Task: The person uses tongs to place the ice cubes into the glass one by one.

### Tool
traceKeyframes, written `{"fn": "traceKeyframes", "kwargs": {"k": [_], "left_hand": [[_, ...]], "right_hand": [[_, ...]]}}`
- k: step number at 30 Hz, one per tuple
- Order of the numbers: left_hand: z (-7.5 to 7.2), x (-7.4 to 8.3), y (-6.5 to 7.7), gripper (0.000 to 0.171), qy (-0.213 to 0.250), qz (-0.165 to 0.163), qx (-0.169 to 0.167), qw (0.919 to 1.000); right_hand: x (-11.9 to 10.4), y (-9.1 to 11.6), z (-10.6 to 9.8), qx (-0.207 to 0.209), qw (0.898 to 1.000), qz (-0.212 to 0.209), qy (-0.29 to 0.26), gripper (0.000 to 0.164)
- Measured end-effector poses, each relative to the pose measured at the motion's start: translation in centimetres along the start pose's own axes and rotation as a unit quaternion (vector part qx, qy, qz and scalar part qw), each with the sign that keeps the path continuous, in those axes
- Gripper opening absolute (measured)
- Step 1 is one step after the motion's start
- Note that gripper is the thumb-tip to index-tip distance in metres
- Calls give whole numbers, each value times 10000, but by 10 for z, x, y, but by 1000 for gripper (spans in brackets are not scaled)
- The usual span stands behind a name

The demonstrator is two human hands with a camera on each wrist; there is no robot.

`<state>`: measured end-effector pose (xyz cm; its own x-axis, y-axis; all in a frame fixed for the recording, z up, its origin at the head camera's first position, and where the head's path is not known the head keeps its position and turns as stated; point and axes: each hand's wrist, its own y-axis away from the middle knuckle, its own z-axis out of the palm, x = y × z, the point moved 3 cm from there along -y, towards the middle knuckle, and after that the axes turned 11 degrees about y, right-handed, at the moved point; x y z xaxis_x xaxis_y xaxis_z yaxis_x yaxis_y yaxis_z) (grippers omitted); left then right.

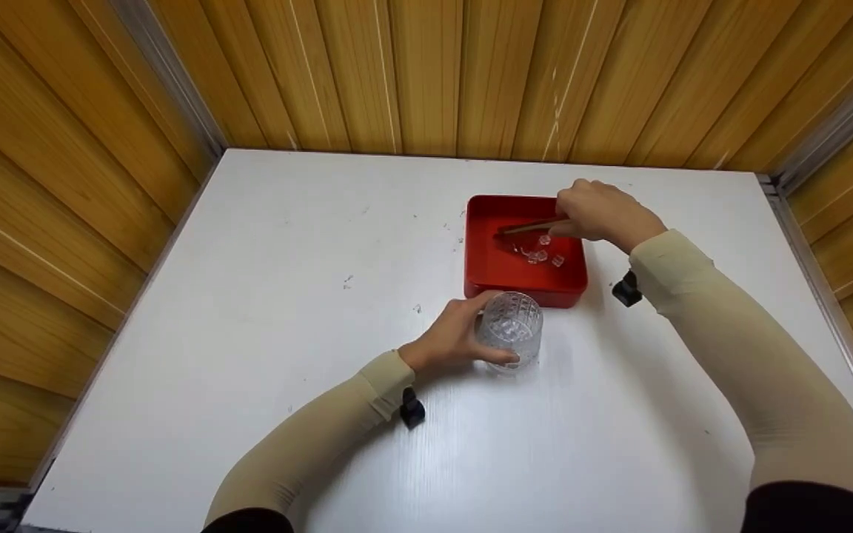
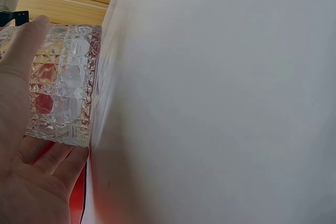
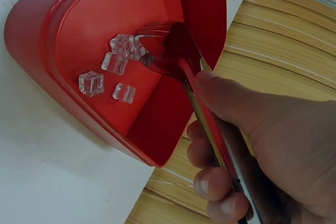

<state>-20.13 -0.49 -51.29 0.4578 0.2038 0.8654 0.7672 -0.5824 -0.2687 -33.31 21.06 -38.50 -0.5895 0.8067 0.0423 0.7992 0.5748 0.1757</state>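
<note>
My left hand [image 1: 456,337] grips a clear cut-glass tumbler [image 1: 519,326], thumb on the near side and fingers on the far side. In the left wrist view the tumbler [image 2: 68,85] shows its faceted pattern and seems to stand on the table. My right hand [image 1: 604,211] holds metal tongs [image 3: 210,121] over the square red box [image 1: 482,277]. One tip of the tongs is fork-like, the other spoon-like. Both reach down inside the box beside several clear ice-like cubes [image 3: 123,45]; whether a cube sits between the tips I cannot tell.
The white table [image 1: 263,296] carries small dark marks. Wood-patterned panels [image 1: 426,74] rise behind it and at both sides. The tumbler stands right by the box's near wall. Black wrist mounts [image 1: 412,409] hang at both cuffs.
</note>
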Motion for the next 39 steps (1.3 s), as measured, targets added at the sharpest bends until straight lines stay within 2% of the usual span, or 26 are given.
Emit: {"fn": "traceKeyframes", "kwargs": {"k": [17, 29, 39], "left_hand": [[1, -2, -1, 85, 18, 15, -29, 10000], [1, 0, -1, 85, 130, -176, -28, 9998], [0, 0, -1, 85, 49, -91, -24, 9999]], "right_hand": [[2, -1, 0, -15, 10000, 45, -12, 18], [4, -1, 5, 21, 9999, 118, -15, 17], [5, 1, 6, -51, 9999, 96, -102, 17]]}}
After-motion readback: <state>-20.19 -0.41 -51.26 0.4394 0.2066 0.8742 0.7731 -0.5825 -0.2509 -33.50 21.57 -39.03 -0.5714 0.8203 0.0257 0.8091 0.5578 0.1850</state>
